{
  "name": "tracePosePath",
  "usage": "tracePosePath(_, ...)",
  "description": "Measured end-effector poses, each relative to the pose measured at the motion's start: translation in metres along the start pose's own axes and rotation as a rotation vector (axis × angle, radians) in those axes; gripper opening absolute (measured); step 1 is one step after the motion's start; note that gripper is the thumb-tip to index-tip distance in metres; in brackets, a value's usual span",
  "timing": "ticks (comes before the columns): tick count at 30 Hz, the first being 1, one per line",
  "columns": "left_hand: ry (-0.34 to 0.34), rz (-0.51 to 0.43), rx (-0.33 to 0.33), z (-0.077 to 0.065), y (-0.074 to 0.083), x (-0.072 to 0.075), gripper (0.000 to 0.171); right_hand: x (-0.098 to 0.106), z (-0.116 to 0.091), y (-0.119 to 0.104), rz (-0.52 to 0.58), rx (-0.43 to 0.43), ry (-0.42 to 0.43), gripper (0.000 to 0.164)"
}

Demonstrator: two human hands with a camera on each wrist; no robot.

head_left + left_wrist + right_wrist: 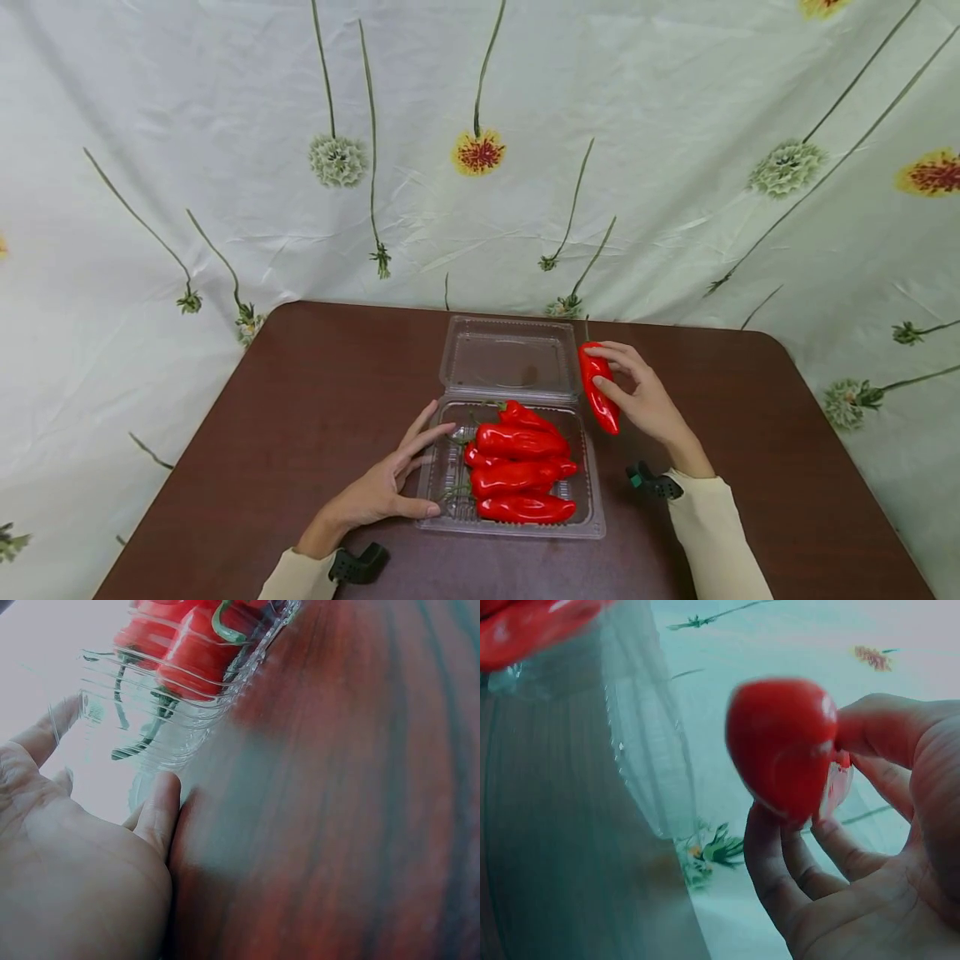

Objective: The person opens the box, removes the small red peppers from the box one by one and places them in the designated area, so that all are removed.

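Observation:
A clear plastic clamshell box [591,500] lies on the brown table, its lid [506,358] laid back flat behind it. Several red peppers [517,458] lie inside, also seen in the left wrist view as red peppers [191,649]. My left hand [390,487] rests with straight fingers against the box's left side [150,727], thumb on the table. My right hand [637,392] holds one red pepper [597,387] just right of the box, above the table; in the right wrist view that pepper [780,742] is pinched between thumb and fingers.
The brown table [300,400] has rounded far corners and a flowered cloth backdrop [480,150] behind it. Black wrist-camera mounts [358,564] sit on both cuffs.

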State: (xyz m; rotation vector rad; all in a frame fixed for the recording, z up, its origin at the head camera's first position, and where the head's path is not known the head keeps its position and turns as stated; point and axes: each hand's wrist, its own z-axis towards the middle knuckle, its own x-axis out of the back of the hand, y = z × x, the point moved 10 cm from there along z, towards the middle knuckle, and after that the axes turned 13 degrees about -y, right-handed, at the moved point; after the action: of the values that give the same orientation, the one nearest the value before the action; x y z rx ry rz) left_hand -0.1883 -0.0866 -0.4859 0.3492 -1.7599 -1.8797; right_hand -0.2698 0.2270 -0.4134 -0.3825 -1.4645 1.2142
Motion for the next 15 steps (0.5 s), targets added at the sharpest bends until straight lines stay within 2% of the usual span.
tracePosePath(6, 0.003, 0.002, 0.000, -0.001, -0.001, -0.001, 0.093, 0.005, -0.001, 0.018, 0.033, -0.047, 0.020, 0.045)
tracePosePath(15, 0.003, 0.004, 0.006, -0.001, -0.003, 0.000, 0.093, 0.008, -0.004, 0.043, 0.045, -0.205, 0.036, 0.048)
